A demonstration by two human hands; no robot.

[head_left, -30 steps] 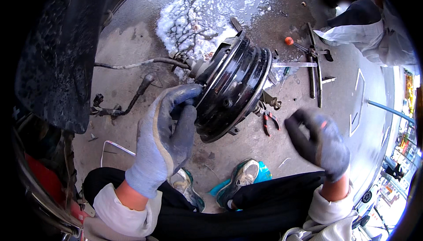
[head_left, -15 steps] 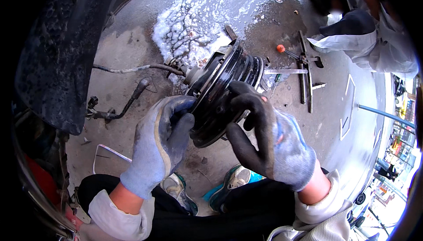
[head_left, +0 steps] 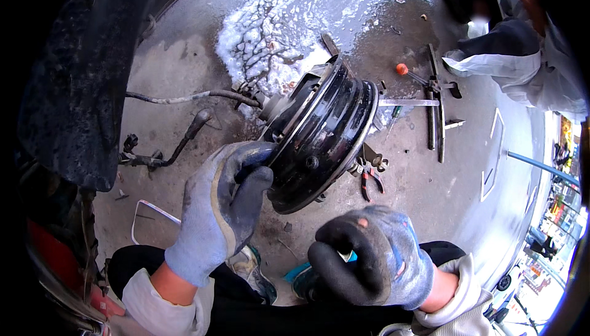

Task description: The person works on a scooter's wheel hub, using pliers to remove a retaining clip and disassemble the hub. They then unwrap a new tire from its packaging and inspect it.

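grey-blue gloved left hand (head_left: 218, 207) alone grasps round black metal wheel (head_left: 322, 145).
matching right hand (head_left: 375, 259) has withdrawn, curled; contents unclear.

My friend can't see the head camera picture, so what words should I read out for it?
A person's blue-and-grey gloved left hand touches a tilted, round, scuffed black metal wheel rim. Their right hand, gloved alike, is curled, apart from the rim. Metal pliers with red-and-black handles and white foam lie on the grey floor.
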